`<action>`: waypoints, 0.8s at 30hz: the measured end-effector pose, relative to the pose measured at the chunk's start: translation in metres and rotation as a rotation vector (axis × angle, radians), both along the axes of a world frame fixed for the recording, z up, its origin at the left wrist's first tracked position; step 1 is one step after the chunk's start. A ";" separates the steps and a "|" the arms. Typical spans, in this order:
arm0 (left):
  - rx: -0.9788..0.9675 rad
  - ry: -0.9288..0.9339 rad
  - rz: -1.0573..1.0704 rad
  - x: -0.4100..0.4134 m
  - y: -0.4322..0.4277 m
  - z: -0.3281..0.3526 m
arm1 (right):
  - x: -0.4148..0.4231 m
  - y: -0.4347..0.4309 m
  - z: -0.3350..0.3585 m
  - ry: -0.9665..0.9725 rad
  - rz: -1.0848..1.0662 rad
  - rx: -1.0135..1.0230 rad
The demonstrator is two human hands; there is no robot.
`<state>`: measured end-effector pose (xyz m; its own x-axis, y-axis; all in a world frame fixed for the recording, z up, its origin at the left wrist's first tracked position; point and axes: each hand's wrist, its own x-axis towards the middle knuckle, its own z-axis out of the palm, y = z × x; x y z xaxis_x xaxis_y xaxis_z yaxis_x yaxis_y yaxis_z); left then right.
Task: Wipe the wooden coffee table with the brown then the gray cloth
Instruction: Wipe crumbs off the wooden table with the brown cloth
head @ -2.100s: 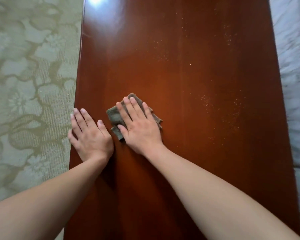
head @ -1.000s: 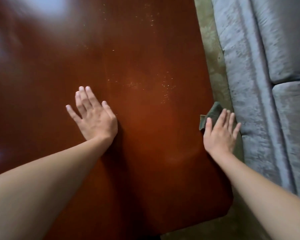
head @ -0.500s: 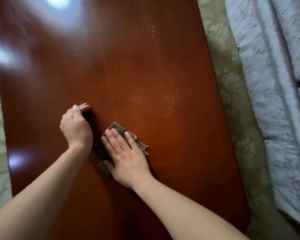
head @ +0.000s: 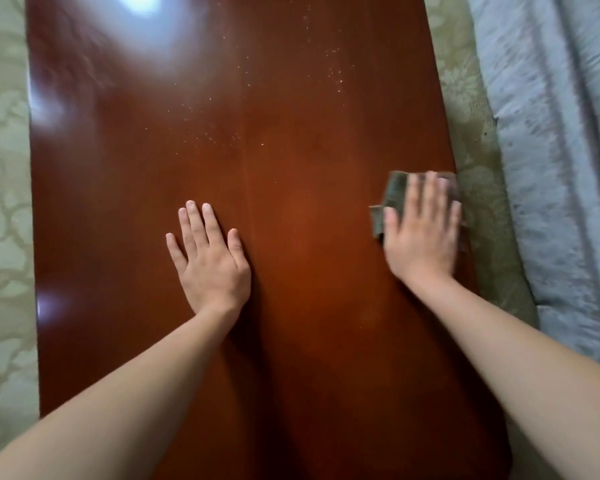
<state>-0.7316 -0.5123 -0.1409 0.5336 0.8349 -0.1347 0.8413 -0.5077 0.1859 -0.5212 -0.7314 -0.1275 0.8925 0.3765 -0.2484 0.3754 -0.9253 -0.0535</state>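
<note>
Plainly, the left hand [head: 212,268] lies flat and released on the bench [head: 118,202], bracing; the right hand [head: 423,237], fingers straight, presses the brown cloth [head: 394,197] at the bench's right edge. Firm overlapping strokes should next reach the far crumbs [head: 336,76]. Motion blurs the cloth; no gray cloth shows.

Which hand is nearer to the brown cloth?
Right. The right hand lies flat on the cloth at the right edge of the table; the left hand rests on the table, well to the cloth's left.
</note>
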 end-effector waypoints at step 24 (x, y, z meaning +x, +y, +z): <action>0.024 0.124 -0.019 0.002 0.002 0.001 | 0.038 0.014 0.000 -0.064 -0.071 -0.014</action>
<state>-0.7298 -0.5103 -0.1402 0.5296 0.8287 -0.1810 0.8474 -0.5265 0.0686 -0.4836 -0.7175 -0.1277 0.9308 0.3091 -0.1950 0.3115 -0.9501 -0.0189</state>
